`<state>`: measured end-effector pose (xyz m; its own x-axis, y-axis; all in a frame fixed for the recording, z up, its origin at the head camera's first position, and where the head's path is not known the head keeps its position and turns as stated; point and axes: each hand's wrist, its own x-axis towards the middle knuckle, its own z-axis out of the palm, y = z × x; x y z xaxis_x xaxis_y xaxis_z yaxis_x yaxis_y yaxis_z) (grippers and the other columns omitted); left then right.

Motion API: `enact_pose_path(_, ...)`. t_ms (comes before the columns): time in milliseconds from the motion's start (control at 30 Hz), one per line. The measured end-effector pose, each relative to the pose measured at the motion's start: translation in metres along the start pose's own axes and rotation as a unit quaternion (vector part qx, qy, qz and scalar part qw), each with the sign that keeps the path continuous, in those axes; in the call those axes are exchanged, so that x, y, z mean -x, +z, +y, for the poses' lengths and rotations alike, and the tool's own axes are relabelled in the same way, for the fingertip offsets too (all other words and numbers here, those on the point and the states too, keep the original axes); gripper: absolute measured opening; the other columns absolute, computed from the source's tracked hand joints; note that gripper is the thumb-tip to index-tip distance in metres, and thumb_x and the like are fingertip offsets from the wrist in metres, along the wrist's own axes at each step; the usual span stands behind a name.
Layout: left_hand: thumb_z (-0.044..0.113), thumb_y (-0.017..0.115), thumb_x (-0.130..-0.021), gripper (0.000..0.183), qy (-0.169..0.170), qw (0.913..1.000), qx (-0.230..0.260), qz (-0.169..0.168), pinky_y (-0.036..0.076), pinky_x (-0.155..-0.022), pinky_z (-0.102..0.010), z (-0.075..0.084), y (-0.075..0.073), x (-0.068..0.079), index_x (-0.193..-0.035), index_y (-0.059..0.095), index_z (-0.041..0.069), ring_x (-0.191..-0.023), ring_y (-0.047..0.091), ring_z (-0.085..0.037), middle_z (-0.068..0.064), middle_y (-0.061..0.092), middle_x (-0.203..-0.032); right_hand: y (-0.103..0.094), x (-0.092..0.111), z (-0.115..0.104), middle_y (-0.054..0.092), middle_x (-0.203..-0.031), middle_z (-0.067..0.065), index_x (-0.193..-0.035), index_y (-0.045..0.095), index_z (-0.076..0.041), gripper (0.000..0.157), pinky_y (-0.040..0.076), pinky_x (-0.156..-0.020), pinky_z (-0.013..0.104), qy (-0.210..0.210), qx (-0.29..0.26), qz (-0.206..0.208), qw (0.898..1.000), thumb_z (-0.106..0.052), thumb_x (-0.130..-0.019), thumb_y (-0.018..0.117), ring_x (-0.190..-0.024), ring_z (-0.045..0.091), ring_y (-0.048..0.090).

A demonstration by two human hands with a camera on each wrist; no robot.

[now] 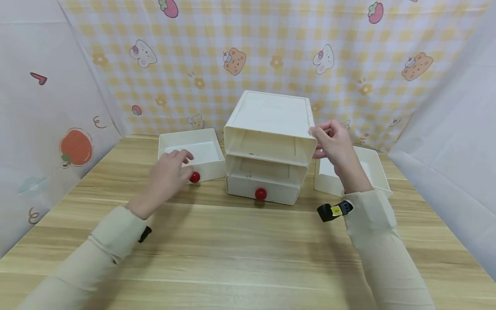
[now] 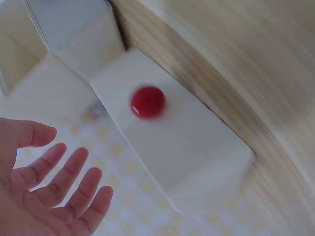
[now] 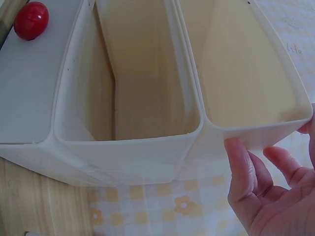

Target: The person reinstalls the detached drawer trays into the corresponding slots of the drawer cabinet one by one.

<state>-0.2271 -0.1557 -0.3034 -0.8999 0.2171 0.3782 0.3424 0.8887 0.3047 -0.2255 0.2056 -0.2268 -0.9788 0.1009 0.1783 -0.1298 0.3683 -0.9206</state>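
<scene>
A white three-tier drawer cabinet [image 1: 271, 113] stands in the middle of the table, its upper two compartments hollow. A drawer with a red round knob [image 1: 261, 194] fills the bottom one. At the cabinet's top right front corner is my right hand [image 1: 334, 140], touching its top edge and side with thumb and fingers [image 3: 239, 157]. My left hand [image 1: 168, 174] hovers by the front of a loose white drawer [image 1: 211, 169] on the left, fingers loosely bent and holding nothing. In the left wrist view a gap separates that hand from the drawer's red knob [image 2: 147, 102].
A second loose white drawer [image 1: 323, 183] lies to the right of the cabinet, partly hidden behind my right wrist. The wooden table [image 1: 248, 249] stretches in front. Behind hangs a yellow checked curtain [image 1: 263, 56], with pale curtains at both sides.
</scene>
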Motion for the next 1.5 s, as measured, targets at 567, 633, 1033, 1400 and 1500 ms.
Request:
enact_pose_path(567,0.023,0.045,-0.094,0.062,-0.175,0.9710,0.151,-0.058,0.042,-0.090,-0.058,-0.085,-0.010,-0.011,-0.138,0.021,-0.014,-0.113,0.041,-0.049,-0.039,0.037,-0.128,0.002,-0.002,-0.001,0.047,-0.088,0.003,-0.090,0.045,-0.017,0.014,0.056,-0.056,0.021,-0.001,0.000,0.001,1.000,-0.029,-0.090,0.053,-0.070,0.014,0.055)
enact_pose_path(633,0.026,0.043,-0.095,0.065,-0.199,0.9610,0.172,-0.085,0.048,-0.086,-0.053,-0.092,-0.010,-0.012,-0.140,0.016,-0.014,-0.109,0.047,-0.049,-0.039,0.037,-0.128,0.001,-0.001,-0.001,0.047,-0.088,0.003,-0.090,0.045,-0.017,0.014,0.056,-0.056,0.021,-0.001,0.000,0.000,1.000,-0.029,-0.090,0.053,-0.070,0.014,0.055)
enact_pose_path(1033,0.021,0.043,-0.096,0.062,-0.270,0.8842,0.343,-0.166,0.055,-0.083,-0.035,-0.100,-0.010,-0.013,-0.141,0.016,-0.012,-0.085,0.063,-0.015,-0.034,0.036,-0.132,0.002,0.000,0.000,0.048,-0.090,0.005,-0.091,0.045,-0.017,0.014,0.056,-0.057,0.022,-0.002,0.001,-0.001,1.000,-0.029,-0.091,0.052,-0.070,0.014,0.057)
enact_pose_path(1400,0.022,0.044,-0.096,0.061,-0.273,0.8766,0.362,-0.160,0.057,-0.078,-0.032,-0.106,-0.005,-0.013,-0.141,0.019,-0.010,-0.075,0.060,-0.008,-0.027,0.041,-0.124,0.001,-0.001,0.000,0.048,-0.089,0.004,-0.091,0.045,-0.017,0.014,0.056,-0.057,0.022,-0.001,0.000,-0.001,1.000,-0.029,-0.090,0.052,-0.071,0.014,0.057)
enact_pose_path(1500,0.020,0.043,-0.096,0.060,-0.275,0.8768,0.362,-0.157,0.057,-0.077,-0.032,-0.105,-0.004,-0.014,-0.142,0.020,-0.010,-0.073,0.059,-0.007,-0.027,0.042,-0.123,0.001,-0.001,0.000,0.048,-0.089,0.004,-0.090,0.045,-0.017,0.014,0.056,-0.057,0.022,-0.001,0.000,-0.002,1.000,-0.029,-0.090,0.052,-0.071,0.014,0.058)
